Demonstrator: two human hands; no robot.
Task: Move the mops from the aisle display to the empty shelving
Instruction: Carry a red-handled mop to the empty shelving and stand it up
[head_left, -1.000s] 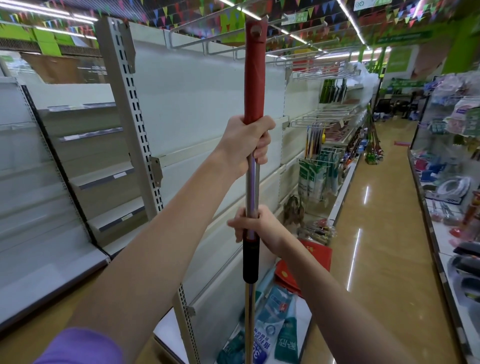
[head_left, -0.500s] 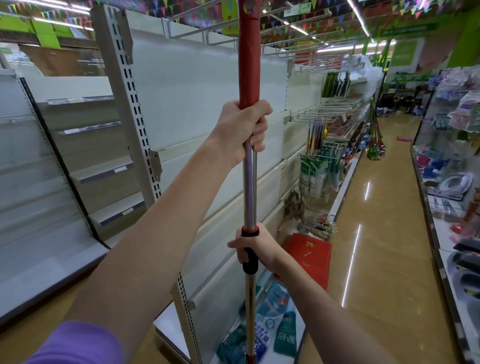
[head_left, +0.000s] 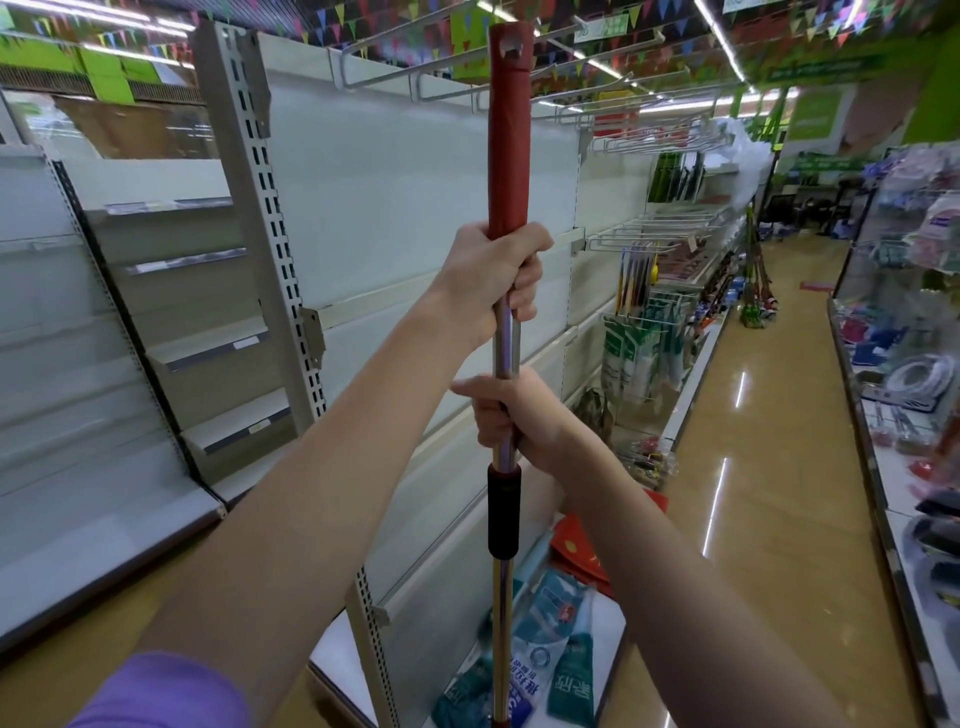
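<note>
I hold one mop upright in front of me by its pole (head_left: 509, 130), which has a red top grip with a hang hole, a steel shaft and a black collar lower down. My left hand (head_left: 493, 275) grips the bottom of the red grip. My right hand (head_left: 511, 415) grips the steel shaft just above the black collar. The mop head is out of view below. The pole's top stands near the wire hooks (head_left: 447, 73) at the top of the bare white shelving panel (head_left: 374, 208).
Packaged mop heads (head_left: 545, 649) lie on the base shelf by the pole's foot, with a red item (head_left: 576, 545) behind them. More mops (head_left: 758, 291) stand far down the aisle. Stocked racks (head_left: 914, 312) line the right side. Bare shelves (head_left: 104, 364) fill the left.
My right hand slid down onto the black collar, then back up the steel shaft to just above it. The pole's red top has come back into view near the wire hooks.
</note>
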